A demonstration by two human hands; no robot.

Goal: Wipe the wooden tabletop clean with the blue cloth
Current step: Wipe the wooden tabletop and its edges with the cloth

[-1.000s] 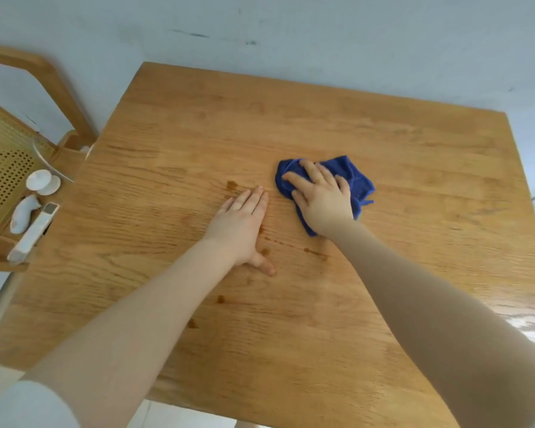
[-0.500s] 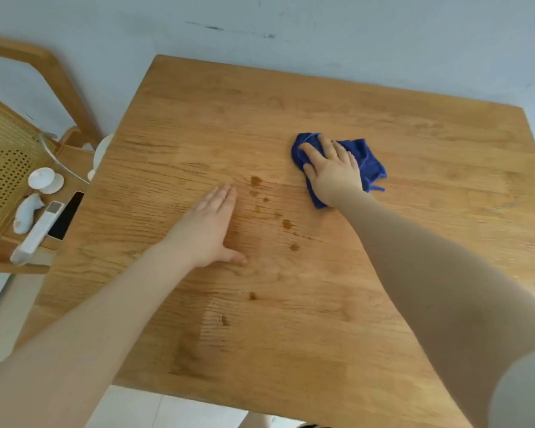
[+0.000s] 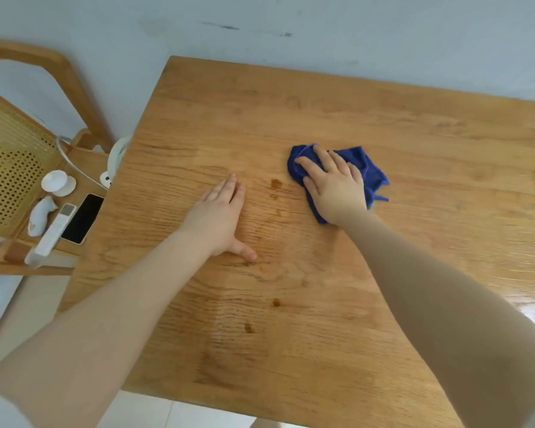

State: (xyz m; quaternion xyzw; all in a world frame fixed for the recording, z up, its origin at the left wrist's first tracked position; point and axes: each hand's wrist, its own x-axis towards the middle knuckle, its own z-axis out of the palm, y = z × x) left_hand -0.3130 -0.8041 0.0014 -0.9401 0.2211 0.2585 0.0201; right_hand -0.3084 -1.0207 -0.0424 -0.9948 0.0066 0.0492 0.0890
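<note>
While the right hand (image 3: 334,186) lies palm-down on the blue cloth (image 3: 365,168), fingers spread over the bunched fabric and pressing it flat rather than clutching it, the left hand (image 3: 220,217) rests flat on the bare wood beside it, fingers together and pointing away, thumb stuck out toward the near edge, holding nothing. The cloth sits near the middle of the wooden tabletop (image 3: 414,118), a little toward the far side, its crumpled folds poking out past the fingers on the left and far side, with a loose corner trailing off to the right of the wrist.

Between the two hands a brown stain (image 3: 276,183) marks the wood, with fainter smudges just below it. Two more dark spots (image 3: 276,302) lie nearer the front edge, one below the other, close to a damp-looking streak that runs toward the near side.

Off the left edge of the table stands a wooden chair (image 3: 59,66) with a woven cane back. On its seat lie a black phone (image 3: 82,217), a white remote (image 3: 51,236), a small white figure and a round white object; what those last two are I cannot tell. A pale wall runs behind the table.
</note>
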